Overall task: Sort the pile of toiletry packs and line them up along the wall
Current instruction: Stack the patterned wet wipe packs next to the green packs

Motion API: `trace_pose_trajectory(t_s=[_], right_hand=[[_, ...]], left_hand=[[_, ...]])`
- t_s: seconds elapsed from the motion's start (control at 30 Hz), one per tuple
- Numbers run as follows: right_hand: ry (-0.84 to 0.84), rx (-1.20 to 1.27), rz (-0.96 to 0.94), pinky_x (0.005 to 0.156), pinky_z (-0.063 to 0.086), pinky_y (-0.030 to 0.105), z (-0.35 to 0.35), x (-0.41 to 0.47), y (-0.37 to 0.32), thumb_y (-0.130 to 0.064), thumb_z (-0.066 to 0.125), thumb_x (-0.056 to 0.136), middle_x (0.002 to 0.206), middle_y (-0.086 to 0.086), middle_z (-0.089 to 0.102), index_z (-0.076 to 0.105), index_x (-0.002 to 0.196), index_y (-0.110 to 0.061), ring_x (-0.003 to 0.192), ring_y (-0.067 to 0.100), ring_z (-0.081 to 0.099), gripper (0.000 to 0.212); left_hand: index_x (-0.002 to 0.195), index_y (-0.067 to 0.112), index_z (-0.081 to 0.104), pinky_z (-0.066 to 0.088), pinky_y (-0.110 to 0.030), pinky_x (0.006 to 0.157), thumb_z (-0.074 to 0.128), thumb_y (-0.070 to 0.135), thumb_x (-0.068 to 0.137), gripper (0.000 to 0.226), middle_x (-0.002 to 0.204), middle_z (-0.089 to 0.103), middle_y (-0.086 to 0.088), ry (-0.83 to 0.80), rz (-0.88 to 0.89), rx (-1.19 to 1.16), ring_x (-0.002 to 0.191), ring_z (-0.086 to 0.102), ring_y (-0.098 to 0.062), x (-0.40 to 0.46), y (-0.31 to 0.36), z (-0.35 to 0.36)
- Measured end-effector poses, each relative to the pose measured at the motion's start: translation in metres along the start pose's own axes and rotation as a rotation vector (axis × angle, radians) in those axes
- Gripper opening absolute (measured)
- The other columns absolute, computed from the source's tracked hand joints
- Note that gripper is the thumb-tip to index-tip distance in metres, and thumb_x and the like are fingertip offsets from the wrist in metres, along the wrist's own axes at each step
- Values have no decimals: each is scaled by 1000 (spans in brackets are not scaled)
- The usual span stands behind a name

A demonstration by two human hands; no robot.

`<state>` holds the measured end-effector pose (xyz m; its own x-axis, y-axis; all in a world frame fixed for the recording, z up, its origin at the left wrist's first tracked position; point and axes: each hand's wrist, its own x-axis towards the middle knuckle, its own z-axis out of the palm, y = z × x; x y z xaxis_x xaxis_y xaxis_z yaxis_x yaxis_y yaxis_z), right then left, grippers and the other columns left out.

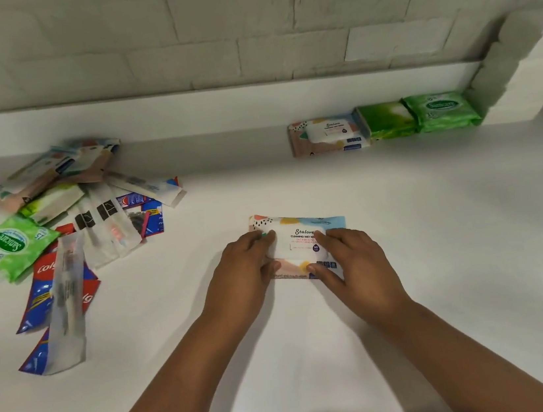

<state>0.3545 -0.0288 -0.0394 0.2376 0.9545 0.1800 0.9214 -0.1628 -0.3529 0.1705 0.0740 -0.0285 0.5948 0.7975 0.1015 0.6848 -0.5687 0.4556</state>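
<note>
1. Left hand and right hand pinch the wipes pack by its ends, mid-table.
2. Keep it flat and level.
3. Set it just left of the matching pack in the wall row, touching.
4. Pile remains at left.

I see a white desk running back to a painted brick wall. At its left lies a loose pile of toiletry packs, overlapping one another: a green wipes pack, red-and-blue toothpaste pouches and clear sleeves on top. In the middle a patterned wet-wipes pack lies flat on the desk. Against the wall at the right stand three packs touching in a row: another patterned pack, then two green ones.
</note>
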Motion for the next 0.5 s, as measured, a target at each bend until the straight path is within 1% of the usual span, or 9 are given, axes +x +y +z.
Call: trace_pose_trajectory(t_s=[0.1, 0.27, 0.4, 0.5], right_hand=[[-5, 4, 20, 92, 46, 36, -3, 8, 5, -56, 43, 88, 127, 4, 61, 58, 131, -17, 113, 25, 56, 59], [-23, 24, 50, 101, 40, 36, -8, 27, 17, -50, 50, 91, 138, 4, 54, 52, 137, -19, 125, 25, 49, 56], [-51, 29, 95, 107, 33, 32, -16, 48, 29, -45, 54, 93, 145, 1, 46, 45, 142, -23, 132, 20, 41, 55], [-70, 44, 146, 108, 31, 32, -23, 65, 37, -44, 56, 92, 147, -3, 44, 43, 143, -26, 132, 18, 38, 56]], left_hand=[[137, 20, 49, 42, -34, 98, 59, 28, 90, 48, 141, 48, -4, 5, -5, 12, 122, 46, -28, 9, 3, 3], [137, 19, 48, 40, -34, 95, 57, 30, 91, 48, 136, 51, -5, 3, 9, 45, 116, 46, -29, 31, 10, 6], [136, 18, 47, 42, -36, 93, 57, 31, 91, 48, 133, 51, -5, 8, 24, 47, 113, 47, -29, 56, 18, 10], [137, 17, 47, 40, -35, 94, 56, 31, 91, 48, 134, 50, -5, 5, 33, 34, 114, 46, -28, 76, 23, 14]])
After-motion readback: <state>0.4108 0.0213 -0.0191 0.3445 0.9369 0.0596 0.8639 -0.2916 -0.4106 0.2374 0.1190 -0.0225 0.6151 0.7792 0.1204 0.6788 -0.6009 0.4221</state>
